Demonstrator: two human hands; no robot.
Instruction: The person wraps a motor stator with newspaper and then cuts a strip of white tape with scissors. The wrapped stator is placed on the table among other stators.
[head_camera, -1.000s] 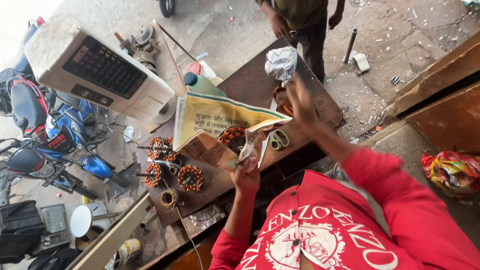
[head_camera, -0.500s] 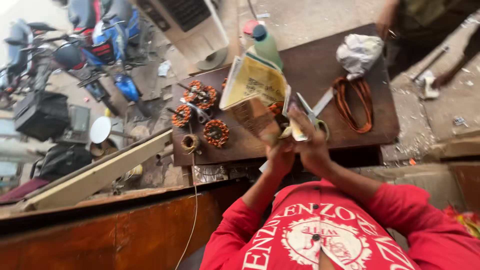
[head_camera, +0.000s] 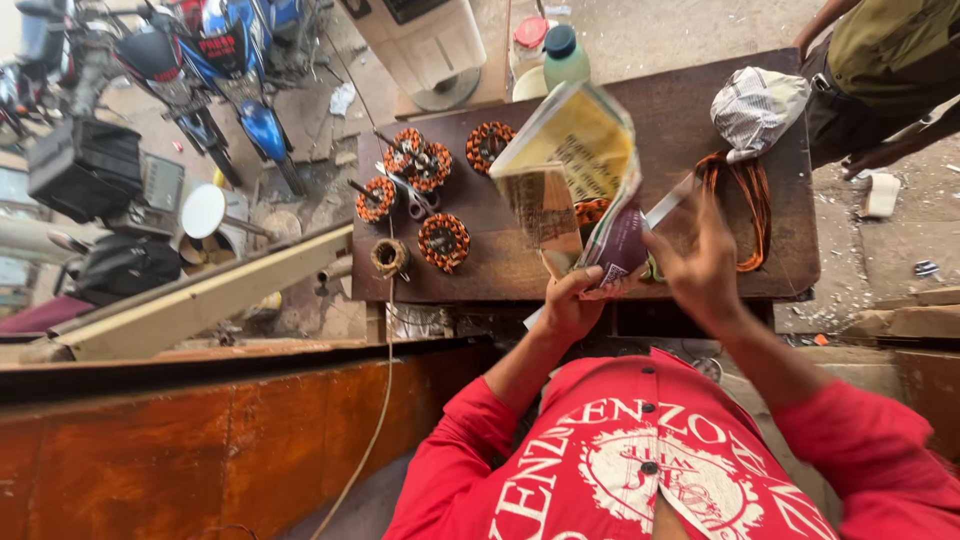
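Your left hand (head_camera: 572, 305) is closed around the lower edge of a folded yellow printed packet (head_camera: 572, 170), thumb and fingers pinching it so it stands up over the near middle of the dark wooden table (head_camera: 770, 255). Your right hand (head_camera: 700, 265) is just right of the packet, fingers half curled and spread; you cannot tell whether it grips the packet's purple near corner or only touches it.

On the table left of the packet lie four copper-wound stator coils (head_camera: 443, 241), with scissors (head_camera: 405, 190) among them and a small wire spool (head_camera: 389, 257) at the near left edge. At the far edge stands a green bottle (head_camera: 564, 55). On the far right lie a crumpled white cloth (head_camera: 757, 105) and a loop of orange wire (head_camera: 745, 195). Another person (head_camera: 885, 60) stands beyond the right corner.
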